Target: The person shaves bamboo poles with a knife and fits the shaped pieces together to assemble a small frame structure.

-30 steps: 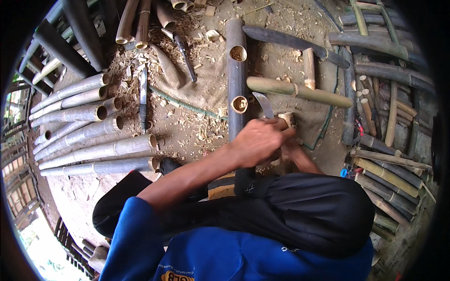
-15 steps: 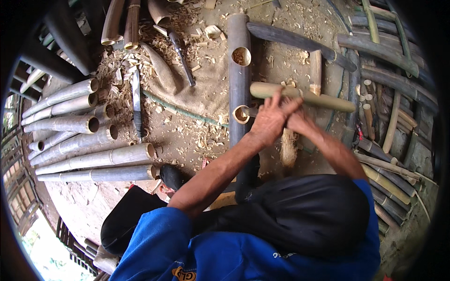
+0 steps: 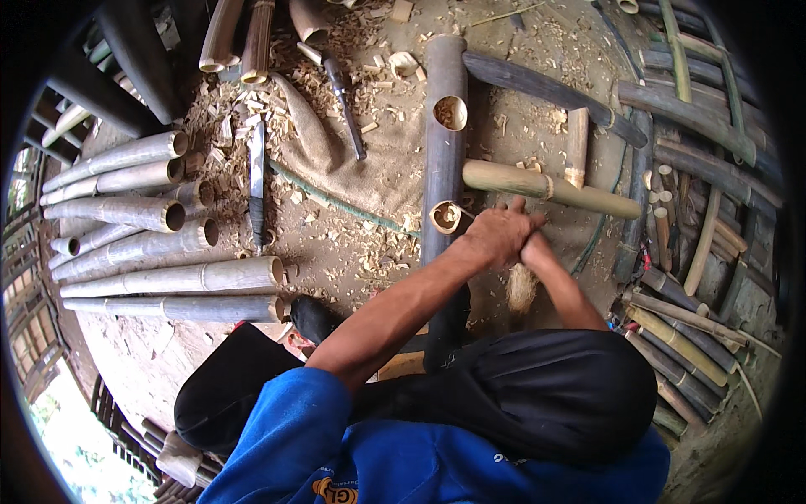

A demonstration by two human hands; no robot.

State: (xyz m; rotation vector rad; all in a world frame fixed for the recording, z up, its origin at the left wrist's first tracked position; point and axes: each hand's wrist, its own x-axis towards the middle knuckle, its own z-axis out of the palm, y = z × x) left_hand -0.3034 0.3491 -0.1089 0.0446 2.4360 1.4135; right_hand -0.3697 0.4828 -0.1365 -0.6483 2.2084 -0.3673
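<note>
A: Where does the dark bamboo pole [image 3: 444,155] lie from the fingers?

B: Left of them, its long axis running near to far; its nearer hole [image 3: 446,217] sits just beside the left hand [image 3: 495,238], the closer of the two.

A: And the fingers themselves?

B: The left's are partly stretched, overlapping the right hand [image 3: 535,249]; undersides are hidden, so I cannot tell what either grips; a thin blade [image 3: 468,212] shows between left hand and hole.

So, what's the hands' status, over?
Left hand, right hand together; grip unclear. Holed dark bamboo pole beside left hand. Pale bamboo tube just beyond; wood shavings scattered.
</note>
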